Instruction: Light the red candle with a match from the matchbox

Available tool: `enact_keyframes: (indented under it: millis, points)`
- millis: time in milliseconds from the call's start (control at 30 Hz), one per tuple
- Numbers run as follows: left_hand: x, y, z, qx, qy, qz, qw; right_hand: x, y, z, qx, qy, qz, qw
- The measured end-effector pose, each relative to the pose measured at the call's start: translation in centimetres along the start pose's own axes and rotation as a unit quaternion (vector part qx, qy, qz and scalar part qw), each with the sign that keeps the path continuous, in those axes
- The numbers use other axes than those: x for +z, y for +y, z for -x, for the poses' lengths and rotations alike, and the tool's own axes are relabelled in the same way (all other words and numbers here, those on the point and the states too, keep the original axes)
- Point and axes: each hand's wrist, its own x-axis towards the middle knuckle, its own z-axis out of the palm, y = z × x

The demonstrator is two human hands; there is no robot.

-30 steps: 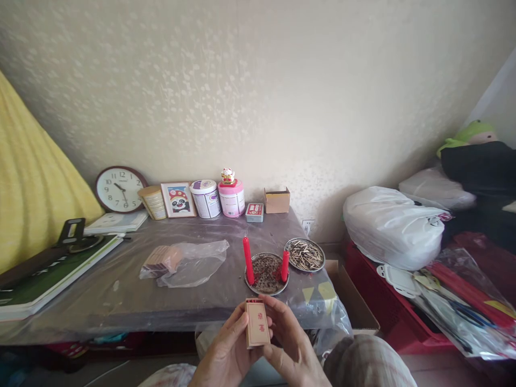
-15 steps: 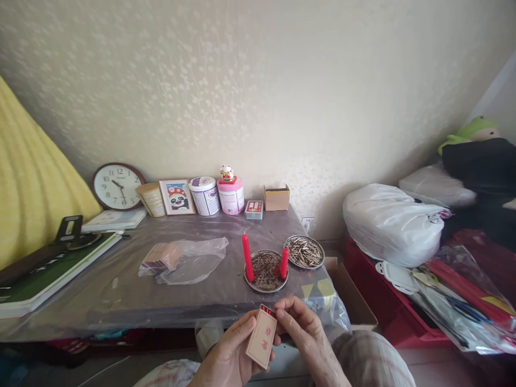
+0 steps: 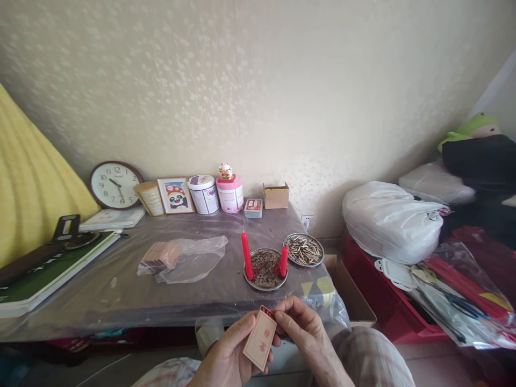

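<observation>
My left hand [image 3: 237,344] is wrapped round a tan matchbox [image 3: 260,341] with red characters on its face, held tilted over my lap. Its upper end is partly slid out, and red match heads [image 3: 266,310] show there. At that end my right hand [image 3: 300,330] has thumb and forefinger pinched together beside the match heads; whether a match is between them is hidden. Beyond the hands, a metal dish [image 3: 265,285] of dark residue carries a tall red candle [image 3: 246,257] and a shorter red candle [image 3: 284,262]. No flame shows on either.
A second dish [image 3: 303,250] holds many burnt matches. A plastic bag [image 3: 197,260] with stacked matchboxes [image 3: 160,253] lies left on the plastic-covered table [image 3: 121,293]. A clock [image 3: 116,185], tins and a small carton [image 3: 276,196] line the wall. Right stands a red crate [image 3: 373,290].
The matchbox has tilted slightly, its lower end shifting left. My right fingers stay at its open end. The view has moved a little.
</observation>
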Motion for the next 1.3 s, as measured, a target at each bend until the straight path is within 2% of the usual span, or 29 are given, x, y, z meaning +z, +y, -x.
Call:
enact_keyframes:
  millis: [167, 300, 433, 500, 567, 633, 700, 1100, 1300]
  points:
    - [0.2, 0.2, 0.0, -0.005, -0.007, -0.001, 1.0, -0.1, -0.3, -0.1, -0.01, 0.002, 0.008, 1.0]
    - [0.1, 0.2, -0.1, 0.0, -0.018, -0.006, 1.0, -0.6, -0.1, -0.2, -0.006, 0.03, 0.039, 0.999]
    - [-0.3, -0.1, -0.1, 0.009, -0.019, -0.001, 1.0, -1.1, -0.2, -0.1, -0.033, 0.033, 0.122, 0.991]
    - [-0.5, -0.2, -0.1, 0.011, -0.016, 0.001, 1.0, -1.3, -0.6, 0.1, -0.093, 0.043, 0.233, 0.967]
    - [-0.6, -0.3, -0.1, 0.008, -0.006, 0.006, 1.0, -1.4, -1.2, 0.3, -0.167, 0.035, 0.344, 0.923]
    - [-0.6, -0.2, -0.1, 0.004, 0.001, 0.01, 1.0, -1.5, -1.8, 0.4, -0.219, 0.007, 0.412, 0.884]
    - [-0.6, -0.2, -0.1, 0.002, 0.003, 0.013, 1.0, -1.5, -2.4, 0.5, -0.244, -0.021, 0.445, 0.861]
    - [-0.4, -0.2, -0.3, 0.013, -0.013, 0.001, 1.0, -1.3, -3.9, 0.0, -0.242, -0.119, 0.567, 0.778]
    - [-0.5, -0.1, -0.3, 0.016, -0.011, 0.001, 1.0, -1.4, -3.9, -0.4, -0.239, -0.14, 0.58, 0.766]
